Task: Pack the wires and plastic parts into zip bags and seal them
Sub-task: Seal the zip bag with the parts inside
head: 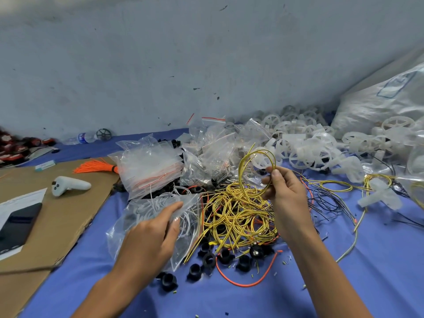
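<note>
No writing could be read. The blue label on the water bottle, the blue print on the big plastic sack and the small card were all too blurred.

The right hand had its thumb and fingertips closed in a pinch on one yellow wire loop, lifted clear of the pile of yellow wires lying just below those fingers. The left hand held one clear zip bag, forefinger stretched along the top and thumb pressed against the film. White wires showed inside the bag, too tangled to count. How wide its mouth stood open could not be told.

Between the two hands and toward the wrists lay black plastic parts. At least seven showed, with more half buried under the yellow tangle. One orange wire curved just beside them on the blue cloth.

Beyond the left fingertips sat a stack of empty zip bags with red seal strips, its number unclear. Beyond the right fingertips spread white plastic wheels, too many and too overlapped to count.

Left of the left hand, the cardboard carried one white controller and one orange bundle.
</note>
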{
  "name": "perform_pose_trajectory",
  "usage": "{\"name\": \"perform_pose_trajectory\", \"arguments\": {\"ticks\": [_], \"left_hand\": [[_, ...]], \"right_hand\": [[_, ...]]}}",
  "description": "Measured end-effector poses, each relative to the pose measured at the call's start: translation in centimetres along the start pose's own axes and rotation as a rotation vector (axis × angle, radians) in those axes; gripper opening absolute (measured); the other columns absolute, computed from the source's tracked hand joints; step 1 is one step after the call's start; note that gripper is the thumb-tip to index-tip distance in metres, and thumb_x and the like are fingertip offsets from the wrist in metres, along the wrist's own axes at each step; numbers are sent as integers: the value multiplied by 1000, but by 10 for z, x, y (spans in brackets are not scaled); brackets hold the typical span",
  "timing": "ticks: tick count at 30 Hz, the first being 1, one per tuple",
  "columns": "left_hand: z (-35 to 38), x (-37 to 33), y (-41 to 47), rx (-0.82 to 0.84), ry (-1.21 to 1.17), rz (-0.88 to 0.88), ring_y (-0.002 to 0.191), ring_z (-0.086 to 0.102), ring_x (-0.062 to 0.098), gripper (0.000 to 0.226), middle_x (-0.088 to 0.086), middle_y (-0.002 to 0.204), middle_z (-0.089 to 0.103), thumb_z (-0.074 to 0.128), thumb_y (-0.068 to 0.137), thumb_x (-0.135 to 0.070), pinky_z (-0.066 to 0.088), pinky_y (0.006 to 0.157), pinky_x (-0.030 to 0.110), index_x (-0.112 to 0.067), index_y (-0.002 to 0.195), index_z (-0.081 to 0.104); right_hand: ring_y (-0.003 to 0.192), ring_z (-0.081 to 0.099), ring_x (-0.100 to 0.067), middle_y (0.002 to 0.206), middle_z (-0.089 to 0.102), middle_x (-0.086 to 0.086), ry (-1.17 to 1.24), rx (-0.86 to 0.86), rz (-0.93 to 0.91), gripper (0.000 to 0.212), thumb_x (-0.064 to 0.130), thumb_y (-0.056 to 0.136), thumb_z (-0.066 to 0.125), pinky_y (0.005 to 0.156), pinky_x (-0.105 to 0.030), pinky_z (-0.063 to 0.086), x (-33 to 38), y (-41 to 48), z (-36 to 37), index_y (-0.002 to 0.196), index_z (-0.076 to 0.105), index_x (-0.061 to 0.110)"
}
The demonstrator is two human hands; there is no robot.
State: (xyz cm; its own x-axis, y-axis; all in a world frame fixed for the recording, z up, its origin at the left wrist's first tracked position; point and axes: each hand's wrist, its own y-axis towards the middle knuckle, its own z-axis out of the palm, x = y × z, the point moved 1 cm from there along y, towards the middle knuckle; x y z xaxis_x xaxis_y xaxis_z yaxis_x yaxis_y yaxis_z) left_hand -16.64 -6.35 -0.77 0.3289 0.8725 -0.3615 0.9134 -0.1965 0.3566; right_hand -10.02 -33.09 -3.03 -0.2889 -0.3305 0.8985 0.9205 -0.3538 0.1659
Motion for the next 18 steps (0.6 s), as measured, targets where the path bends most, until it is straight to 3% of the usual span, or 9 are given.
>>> {"name": "perform_pose_trajectory", "arguments": {"ticks": [6, 12, 15, 18], "left_hand": [[1, -4, 5, -27, 48, 41, 42, 44, 8, 68, -5, 45, 39, 36, 84, -73, 24, 45, 19, -38, 141, 50], [11, -8, 9, 22, 106, 6, 49, 46, 2, 76, -6, 53, 47, 29, 71, -86, 28, 48, 22, -42, 130, 50], [18, -9, 6, 77, 107, -52, 53, 45, 4, 61, -8, 57, 47, 39, 75, -85, 30, 51, 27, -42, 117, 49], [24, -14, 8, 62, -13, -77, 58, 52, 5, 45, -8, 62, 52, 53, 84, -71, 35, 53, 23, -37, 113, 58]], "right_hand": [[50, 42, -5, 71, 55, 2, 76, 69, 86, 23, 12, 105, 41, 48, -18, 41, 1, 0, 2, 98, 63, 14], [55, 43, -4, 70, 54, 3, 277, 154, 236, 22, 12, 105, 42, 52, -14, 37, 2, 0, 2, 98, 63, 12], [53, 47, -4, 66, 52, 6, 366, 162, 337, 21, 15, 105, 43, 49, -16, 42, 2, 0, 2, 97, 62, 14], [44, 38, -7, 60, 44, 5, 504, 196, 422, 21, 15, 105, 40, 42, -19, 36, 0, 0, 4, 92, 57, 13]]}}
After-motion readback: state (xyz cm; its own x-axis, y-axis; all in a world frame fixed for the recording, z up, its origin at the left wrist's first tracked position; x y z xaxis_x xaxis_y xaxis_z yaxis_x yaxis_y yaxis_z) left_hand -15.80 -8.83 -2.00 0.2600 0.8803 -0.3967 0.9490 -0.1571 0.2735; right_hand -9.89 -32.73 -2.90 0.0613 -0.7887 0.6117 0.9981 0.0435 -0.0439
